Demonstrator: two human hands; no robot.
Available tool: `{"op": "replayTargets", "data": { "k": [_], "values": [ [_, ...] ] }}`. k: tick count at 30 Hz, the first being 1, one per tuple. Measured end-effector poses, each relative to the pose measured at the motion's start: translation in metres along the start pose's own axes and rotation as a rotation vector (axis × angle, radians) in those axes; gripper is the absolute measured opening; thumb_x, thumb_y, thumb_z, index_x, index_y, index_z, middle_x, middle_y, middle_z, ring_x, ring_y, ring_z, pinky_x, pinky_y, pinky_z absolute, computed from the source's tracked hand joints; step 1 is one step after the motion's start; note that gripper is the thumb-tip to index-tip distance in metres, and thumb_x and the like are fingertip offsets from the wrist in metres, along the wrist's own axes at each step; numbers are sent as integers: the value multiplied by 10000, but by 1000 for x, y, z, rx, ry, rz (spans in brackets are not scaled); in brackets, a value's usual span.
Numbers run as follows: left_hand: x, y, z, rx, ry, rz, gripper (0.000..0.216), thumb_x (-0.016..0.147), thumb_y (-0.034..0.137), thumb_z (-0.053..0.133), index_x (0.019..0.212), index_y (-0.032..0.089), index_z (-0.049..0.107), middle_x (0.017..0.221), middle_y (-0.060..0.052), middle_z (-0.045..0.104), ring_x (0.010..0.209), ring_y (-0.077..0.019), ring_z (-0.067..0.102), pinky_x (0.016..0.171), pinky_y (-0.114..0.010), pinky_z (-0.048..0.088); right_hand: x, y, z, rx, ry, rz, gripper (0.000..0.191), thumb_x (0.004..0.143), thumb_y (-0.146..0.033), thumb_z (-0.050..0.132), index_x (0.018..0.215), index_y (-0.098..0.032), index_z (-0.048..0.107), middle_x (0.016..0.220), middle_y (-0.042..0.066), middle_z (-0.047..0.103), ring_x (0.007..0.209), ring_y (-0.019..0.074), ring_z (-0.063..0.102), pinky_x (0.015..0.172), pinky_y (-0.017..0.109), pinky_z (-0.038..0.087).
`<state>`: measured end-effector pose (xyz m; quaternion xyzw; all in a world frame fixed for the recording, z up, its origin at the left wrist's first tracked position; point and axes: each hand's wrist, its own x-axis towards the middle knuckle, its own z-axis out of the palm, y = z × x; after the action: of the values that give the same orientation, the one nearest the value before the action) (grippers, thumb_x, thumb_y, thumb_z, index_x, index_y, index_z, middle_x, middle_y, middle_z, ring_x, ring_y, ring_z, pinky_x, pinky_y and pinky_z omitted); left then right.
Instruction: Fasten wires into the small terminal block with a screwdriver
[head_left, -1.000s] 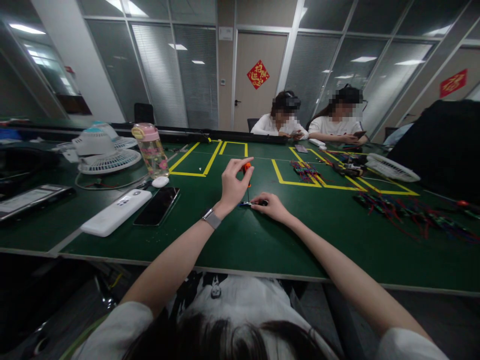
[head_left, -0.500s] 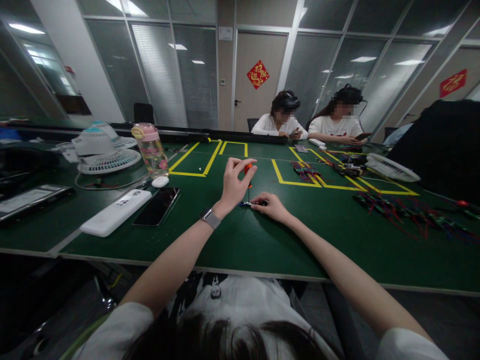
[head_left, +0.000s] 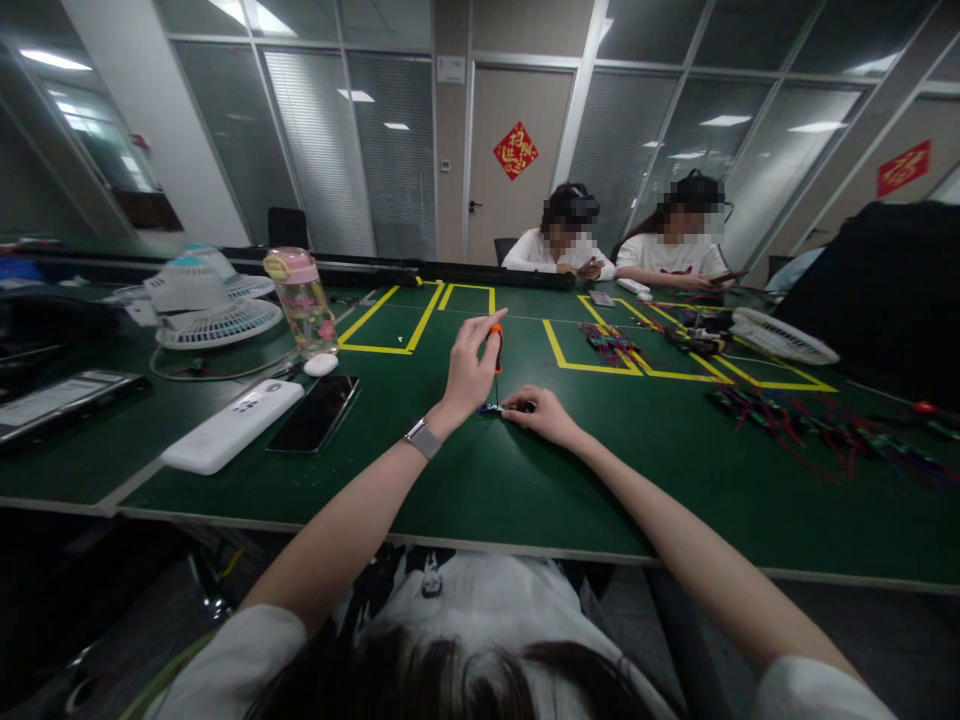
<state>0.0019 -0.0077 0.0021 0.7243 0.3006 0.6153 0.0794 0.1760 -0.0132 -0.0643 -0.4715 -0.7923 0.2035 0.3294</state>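
An orange-handled screwdriver (head_left: 497, 362) stands nearly upright over the table, its thin dark shaft pointing down. My left hand (head_left: 474, 362) grips its handle between thumb and fingers, with the fingertips stretched past the top. Under the tip lies a small part (head_left: 491, 408), blue and whitish, perhaps a little circuit board or terminal; it is too small to name surely. My right hand (head_left: 544, 412) rests low on the table with its fingers pinched on the right end of that part. Something dark shows between those fingers.
On the green table (head_left: 450, 500) to the left lie a black phone (head_left: 313, 414), a white power bank (head_left: 232, 425) and a pink-lidded bottle (head_left: 301, 300). Fans (head_left: 217, 310) stand behind. Wired circuit boards (head_left: 817, 430) lie at right. Two people (head_left: 559, 235) sit opposite.
My left hand's fingers have turned and closed up around the screwdriver handle, from a wider spread. The right hand and the small part have stayed in place.
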Motion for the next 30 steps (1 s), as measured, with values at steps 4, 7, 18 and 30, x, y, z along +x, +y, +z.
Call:
{"op": "replayTargets", "data": {
  "k": [4, 7, 18, 30],
  "values": [
    [-1, 2, -1, -26, -6, 28, 287, 952, 168, 518, 1211, 231, 624, 1031, -43, 644, 958, -172, 600, 897, -319, 474, 0, 0, 0, 5, 6, 2, 206, 781, -263, 701, 928, -141, 777, 818, 70, 672, 732, 162, 588, 694, 284, 456],
    [-1, 2, 0, 8, 9, 20, 233, 909, 227, 615, 1134, 247, 671, 977, -37, 615, 923, -178, 588, 879, -328, 482, 0, 0, 0, 4, 6, 0, 187, 780, -265, 702, 917, -163, 778, 810, 60, 671, 735, 160, 585, 696, 282, 459],
    [-1, -1, 1, -50, -23, -26, 321, 944, 248, 546, 1258, 272, 608, 1032, -49, 638, 923, -174, 588, 868, -329, 489, 0, 0, 1, 4, -2, -2, 196, 779, -273, 702, 926, -166, 777, 808, 56, 671, 729, 156, 588, 692, 282, 465],
    [-3, -7, 4, -74, -6, -57, 369, 966, 245, 504, 1331, 277, 546, 1070, -54, 646, 912, -165, 603, 833, -317, 499, 1, 1, 2, -9, 12, -5, 183, 774, -262, 710, 917, -171, 780, 788, 48, 670, 737, 160, 600, 711, 282, 465]
  ]
}}
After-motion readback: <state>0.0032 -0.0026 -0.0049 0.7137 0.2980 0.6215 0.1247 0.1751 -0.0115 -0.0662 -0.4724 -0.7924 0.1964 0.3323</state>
